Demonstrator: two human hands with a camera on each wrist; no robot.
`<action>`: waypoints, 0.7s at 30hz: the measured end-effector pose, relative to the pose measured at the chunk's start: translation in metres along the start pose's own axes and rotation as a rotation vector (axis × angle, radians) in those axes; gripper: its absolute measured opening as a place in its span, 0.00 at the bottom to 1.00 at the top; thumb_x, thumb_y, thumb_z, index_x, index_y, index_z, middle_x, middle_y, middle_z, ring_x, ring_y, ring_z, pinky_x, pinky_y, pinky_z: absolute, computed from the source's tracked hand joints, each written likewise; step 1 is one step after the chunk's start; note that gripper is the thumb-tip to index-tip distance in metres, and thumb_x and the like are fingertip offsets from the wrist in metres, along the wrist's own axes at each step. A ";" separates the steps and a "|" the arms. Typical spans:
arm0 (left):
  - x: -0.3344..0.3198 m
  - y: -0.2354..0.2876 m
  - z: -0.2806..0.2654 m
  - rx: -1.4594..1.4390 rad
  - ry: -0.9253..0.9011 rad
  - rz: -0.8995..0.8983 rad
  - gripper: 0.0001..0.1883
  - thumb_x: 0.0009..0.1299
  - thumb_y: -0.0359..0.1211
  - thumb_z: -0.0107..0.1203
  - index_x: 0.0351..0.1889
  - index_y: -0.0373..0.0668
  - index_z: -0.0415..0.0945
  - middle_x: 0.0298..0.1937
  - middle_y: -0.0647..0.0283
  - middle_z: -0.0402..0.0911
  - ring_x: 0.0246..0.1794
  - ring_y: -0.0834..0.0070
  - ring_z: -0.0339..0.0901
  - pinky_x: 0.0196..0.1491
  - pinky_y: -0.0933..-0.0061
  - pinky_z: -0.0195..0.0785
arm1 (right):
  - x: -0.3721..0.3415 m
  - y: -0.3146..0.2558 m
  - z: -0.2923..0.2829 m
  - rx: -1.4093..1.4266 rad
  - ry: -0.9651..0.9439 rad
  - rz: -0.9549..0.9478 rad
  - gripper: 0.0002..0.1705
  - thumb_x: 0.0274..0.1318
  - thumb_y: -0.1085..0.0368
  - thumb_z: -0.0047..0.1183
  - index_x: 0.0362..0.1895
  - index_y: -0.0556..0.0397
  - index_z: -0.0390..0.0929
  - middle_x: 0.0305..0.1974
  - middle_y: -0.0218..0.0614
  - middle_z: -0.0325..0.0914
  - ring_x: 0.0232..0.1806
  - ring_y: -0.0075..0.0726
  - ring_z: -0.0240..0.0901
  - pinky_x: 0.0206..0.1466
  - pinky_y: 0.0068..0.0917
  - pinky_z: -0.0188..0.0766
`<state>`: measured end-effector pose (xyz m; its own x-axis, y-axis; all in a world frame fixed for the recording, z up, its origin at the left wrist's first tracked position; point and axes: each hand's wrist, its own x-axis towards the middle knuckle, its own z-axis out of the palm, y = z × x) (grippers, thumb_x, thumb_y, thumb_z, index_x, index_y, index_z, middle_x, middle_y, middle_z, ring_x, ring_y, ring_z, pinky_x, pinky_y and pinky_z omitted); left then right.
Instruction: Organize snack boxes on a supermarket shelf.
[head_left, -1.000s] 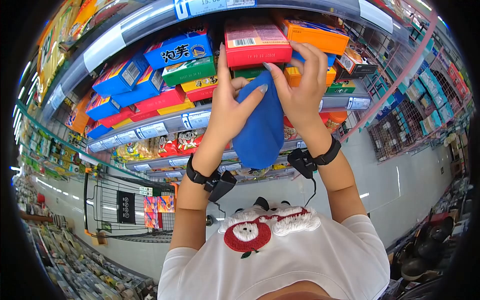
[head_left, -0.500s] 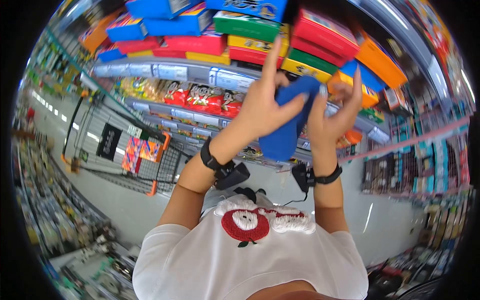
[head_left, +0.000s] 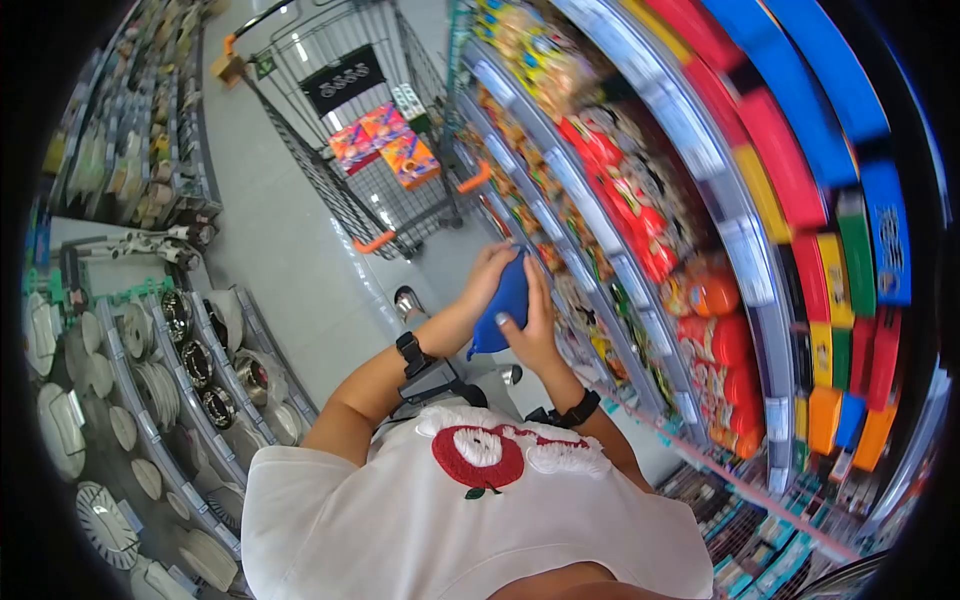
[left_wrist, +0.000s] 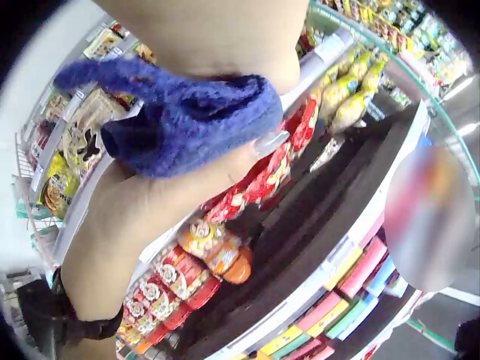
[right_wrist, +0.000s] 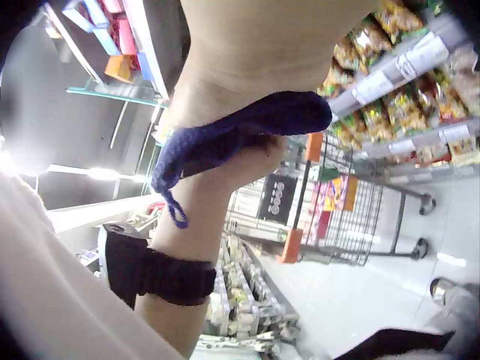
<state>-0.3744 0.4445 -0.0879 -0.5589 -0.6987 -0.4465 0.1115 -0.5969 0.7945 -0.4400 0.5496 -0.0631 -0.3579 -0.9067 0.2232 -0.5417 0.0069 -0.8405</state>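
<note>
Cloth (head_left: 508, 308) of deep blue is clamped between two bare hands in a store aisle, close in front of a person in a white shirt (head_left: 480, 545). In the head view, the left hand (head_left: 487, 280) grips its left side towards the far end; the right hand (head_left: 537, 335) pinches the opposite side, thumb laid across the face, fingers together along the edge. Each wrist wears a black strap. Beyond the hands, a wire cart (head_left: 375, 242) with orange corners stands on the pale floor (head_left: 265, 215) — bright orange-and-pink boxes (head_left: 408, 160) inside. Shelves (head_left: 740, 255) at the right carry coloured cartons (head_left: 832, 285) and red packets (head_left: 625, 195); white dishes (head_left: 155, 392) line the racks at the left.

In the left wrist view, the cloth bunches into folds between the hands, a strip of it reaching out to one side. The right thumb, long-nailed, presses along it; the left fingers are too hidden to tell how they lie. Behind are jars (left_wrist: 225, 260) with orange and red lids.

In the right wrist view, the cloth spans both hands — a small loop (right_wrist: 177, 213) dangling from one end near the left wrist. The right fingers are hidden here. The cart and a shoe (right_wrist: 444, 291) show beyond.
</note>
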 end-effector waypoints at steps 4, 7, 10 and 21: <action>0.039 0.007 -0.089 -0.072 0.022 -0.046 0.18 0.68 0.39 0.44 0.51 0.40 0.68 0.44 0.59 0.74 0.41 0.72 0.73 0.46 0.73 0.68 | 0.050 -0.004 0.066 0.105 -0.114 0.063 0.53 0.36 0.54 0.67 0.65 0.56 0.52 0.63 0.50 0.54 0.64 0.53 0.52 0.64 0.41 0.53; 0.034 0.053 -0.131 -0.345 -0.006 -0.246 0.18 0.68 0.40 0.45 0.53 0.42 0.66 0.43 0.61 0.72 0.42 0.71 0.72 0.44 0.71 0.68 | 0.089 -0.010 0.104 0.131 -0.170 0.141 0.49 0.30 0.62 0.71 0.61 0.54 0.60 0.57 0.47 0.63 0.58 0.46 0.63 0.59 0.35 0.61; 0.053 0.076 -0.178 -0.277 0.006 -0.239 0.21 0.68 0.44 0.45 0.57 0.47 0.64 0.46 0.65 0.71 0.43 0.77 0.70 0.41 0.77 0.66 | 0.132 0.009 0.136 0.189 -0.165 0.126 0.41 0.29 0.66 0.70 0.55 0.54 0.67 0.50 0.44 0.72 0.51 0.43 0.70 0.54 0.35 0.66; 0.112 0.063 -0.246 -0.955 0.428 -0.515 0.18 0.63 0.40 0.49 0.46 0.41 0.67 0.44 0.61 0.74 0.47 0.69 0.72 0.49 0.66 0.64 | 0.246 0.105 0.214 -0.303 -0.407 0.360 0.50 0.20 0.58 0.74 0.56 0.50 0.64 0.49 0.49 0.66 0.51 0.50 0.66 0.52 0.38 0.65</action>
<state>-0.2279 0.2313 -0.1893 -0.4160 -0.2542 -0.8731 0.6268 -0.7758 -0.0727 -0.4219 0.2371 -0.2018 -0.2719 -0.9128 -0.3047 -0.6544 0.4075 -0.6370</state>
